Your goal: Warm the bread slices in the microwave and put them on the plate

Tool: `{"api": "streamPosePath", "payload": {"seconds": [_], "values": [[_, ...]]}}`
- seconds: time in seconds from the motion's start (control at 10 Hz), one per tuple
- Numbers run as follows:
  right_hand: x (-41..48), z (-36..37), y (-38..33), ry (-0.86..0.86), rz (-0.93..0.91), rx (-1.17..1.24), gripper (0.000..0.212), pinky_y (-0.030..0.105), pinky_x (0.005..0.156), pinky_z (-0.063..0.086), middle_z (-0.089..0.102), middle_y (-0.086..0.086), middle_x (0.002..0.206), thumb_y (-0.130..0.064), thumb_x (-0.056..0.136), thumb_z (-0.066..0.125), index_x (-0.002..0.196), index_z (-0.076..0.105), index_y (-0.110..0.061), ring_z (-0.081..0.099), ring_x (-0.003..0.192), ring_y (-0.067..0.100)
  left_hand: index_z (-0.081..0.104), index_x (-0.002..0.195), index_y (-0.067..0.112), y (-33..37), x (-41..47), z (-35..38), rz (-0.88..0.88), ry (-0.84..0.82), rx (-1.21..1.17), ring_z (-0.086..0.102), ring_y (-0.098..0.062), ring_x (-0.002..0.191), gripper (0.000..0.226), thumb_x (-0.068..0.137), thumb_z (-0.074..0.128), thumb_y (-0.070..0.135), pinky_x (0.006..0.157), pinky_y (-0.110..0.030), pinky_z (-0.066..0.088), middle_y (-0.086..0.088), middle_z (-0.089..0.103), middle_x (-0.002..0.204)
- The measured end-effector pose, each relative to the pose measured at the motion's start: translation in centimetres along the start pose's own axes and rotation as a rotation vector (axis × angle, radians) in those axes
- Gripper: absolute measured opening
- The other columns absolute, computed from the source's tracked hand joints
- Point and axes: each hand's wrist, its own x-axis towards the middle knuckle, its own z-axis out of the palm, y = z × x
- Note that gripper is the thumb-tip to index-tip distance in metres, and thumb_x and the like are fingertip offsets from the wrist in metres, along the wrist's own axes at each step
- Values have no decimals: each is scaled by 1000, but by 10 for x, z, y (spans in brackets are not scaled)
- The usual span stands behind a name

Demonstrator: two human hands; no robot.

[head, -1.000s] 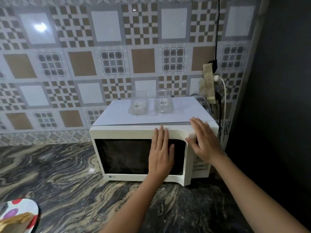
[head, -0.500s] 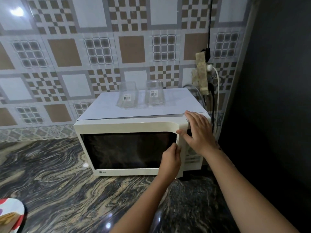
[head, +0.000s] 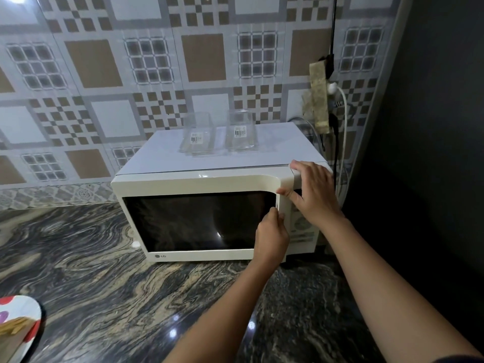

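LG logo (head: pixel 160 256) on microwave (head: pixel 199 179); barcode stickers (head: pixel 196 139) on containers (head: pixel 242 121)

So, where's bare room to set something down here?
Free: counter left of the microwave up to the wall, and between microwave and plate. Microwave top is bare in front of the containers. Crowded: right side, where left hand and right hand grip the microwave, cables behind.

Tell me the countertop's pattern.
Dark stone countertop with swirling tan and grey veins; head view.
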Motion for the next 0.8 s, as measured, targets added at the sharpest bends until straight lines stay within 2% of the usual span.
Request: {"api": "streamPosePath", "payload": {"seconds": [0.1,0.2,0.3,0.4,0.5,0.6,0.7,0.8], "values": [[1,1,-4,20,41,11,80,30,95,26,63,9,120,-72,81,27,114,57,-5,58,109,30,34,79,14,2,7,1,-9,-10,14,49,-29,66,18,98,37,15,53,-31,26,-4,48,72],[3,2,-5,25,58,9,79,31,95,27,63,8,119,-73,79,31,113,57,-6,58,108,29,35,80,14,3,10,0,-14,-25,9,51,-34,72,17,97,37,14,58,-32,29,-9,49,78],[3,3,-3,30,56,0,75,35,97,32,62,8,121,-69,76,40,114,56,-6,57,111,28,35,78,15,1,9,-2,-18,-56,0,51,-34,73,19,97,36,15,59,-32,29,-4,45,76],[2,2,-6,25,63,-16,74,40,99,36,60,9,123,-65,77,39,117,55,-5,55,113,29,35,73,19,4,8,-6,-62,-105,-55,45,-24,67,25,98,35,18,59,-31,30,-3,46,77],[-2,2,-9,19,72,-45,74,42,107,31,56,12,129,-62,82,34,123,51,-3,50,120,30,35,69,22,6,5,-11,-99,-131,-108,38,-13,62,29,97,34,14,56,-29,29,0,45,74],[-14,9,-17,7,91,-73,70,45,115,20,47,14,138,-55,88,29,131,44,-2,40,131,31,53,90,9,-2,-2,-20,-95,-175,-92,53,-25,75,19,94,35,9,65,-32,42,-11,58,88],[-16,8,-26,-8,139,-51,65,45,118,15,30,16,150,-42,93,43,142,30,0,23,141,32,61,105,4,-11,-8,-35,-111,-141,-52,61,-28,86,25,94,39,9,74,-32,50,-16,66,99],[-56,14,-31,-71,177,-12,68,40,118,14,11,15,157,-30,95,47,148,16,-1,12,145,29,61,113,5,-47,-35,-50,-113,-158,147,59,-28,100,27,95,41,12,83,-31,44,-14,64,112]]}}
